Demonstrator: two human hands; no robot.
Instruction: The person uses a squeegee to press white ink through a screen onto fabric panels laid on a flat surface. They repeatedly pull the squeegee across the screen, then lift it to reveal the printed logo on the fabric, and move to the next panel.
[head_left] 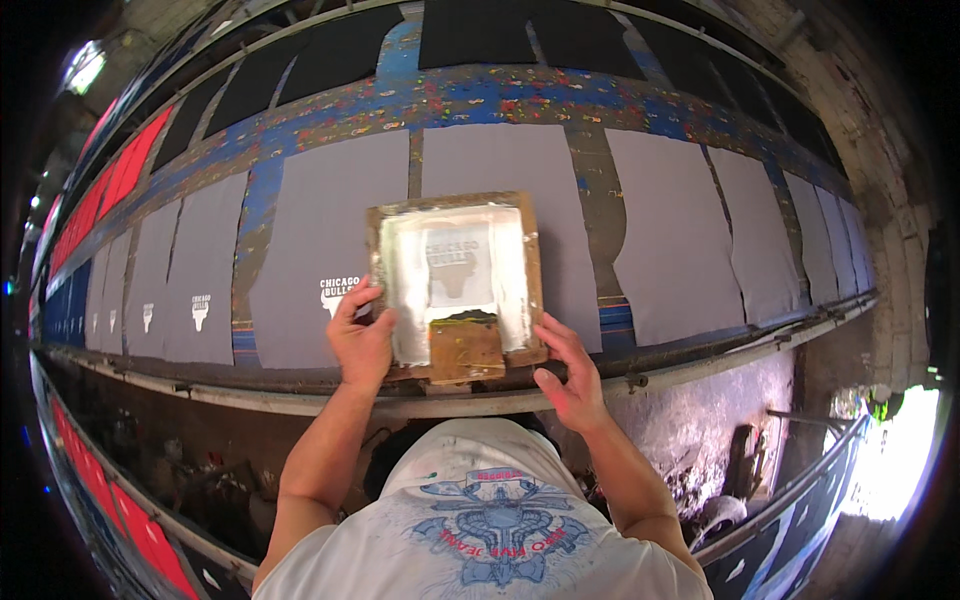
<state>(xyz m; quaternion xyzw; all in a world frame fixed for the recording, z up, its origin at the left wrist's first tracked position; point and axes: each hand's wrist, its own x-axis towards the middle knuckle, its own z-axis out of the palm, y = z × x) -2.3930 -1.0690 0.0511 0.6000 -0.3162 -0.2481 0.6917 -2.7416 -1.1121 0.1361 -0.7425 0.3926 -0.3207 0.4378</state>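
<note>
A wooden screen printing frame point(531, 270) lies over a grey fabric panel point(497, 160) in front of me. Through its pale mesh point(455, 285) a lettered animal-head design shows faintly. Inside its near end a wooden squeegee point(467, 348) leans on the frame, with dark ink along its far edge. My left hand point(362, 340) holds the left side of the frame, its fingertips beside a white print on the neighbouring panel point(330, 220). At the lower right side, my right hand point(572, 375) grips the frame with its fingers, the thumb lower down.
Printed grey panels point(205, 250) run leftward along the table; plain grey panels point(665, 230) lie to the right. Black fabric pieces point(480, 35) line the far side, beyond a blue, paint-spotted strip point(400, 95). A metal rail point(680, 378) edges the table near me. Red fabric point(120, 180) lies far left.
</note>
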